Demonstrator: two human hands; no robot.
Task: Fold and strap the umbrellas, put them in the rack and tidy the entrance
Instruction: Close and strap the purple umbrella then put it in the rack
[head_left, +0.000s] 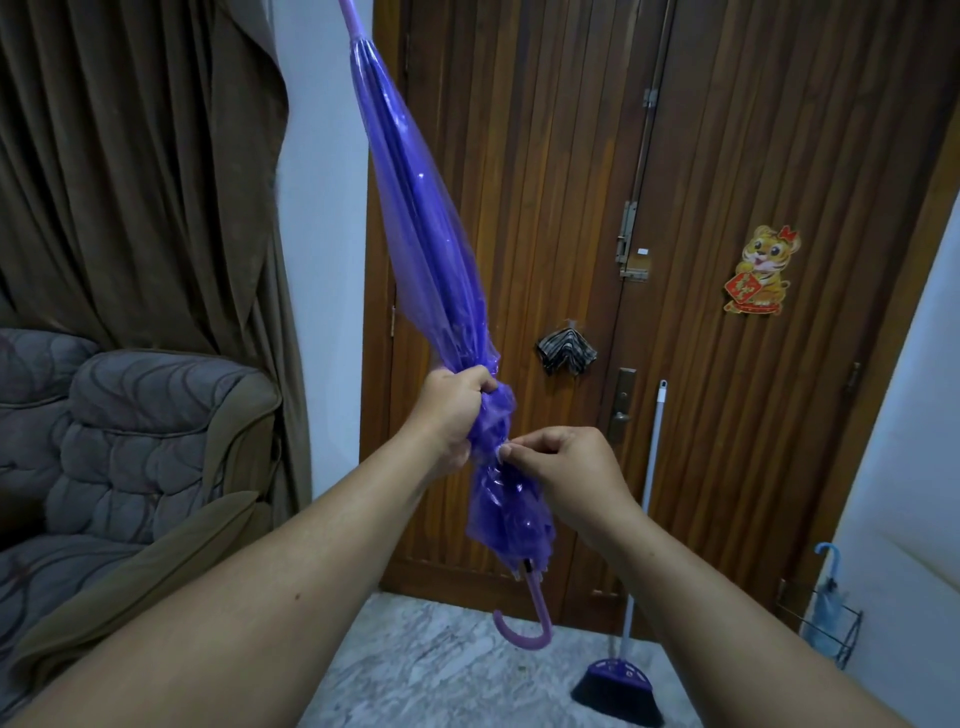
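Broom (618, 688) on marble floor (441, 670)

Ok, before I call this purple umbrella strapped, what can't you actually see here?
Head view only:
- Strap and its fastener: hidden under the right hand fingertips pinching the translucent purple plastic umbrella.
- Canopy under the left hand: covered by its grip.
- Umbrella tip: cut off by the top edge.
- Pale blue umbrella in the wire rack: too small to tell if strapped.

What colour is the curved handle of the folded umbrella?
Light purple curved handle, seen in the head view.
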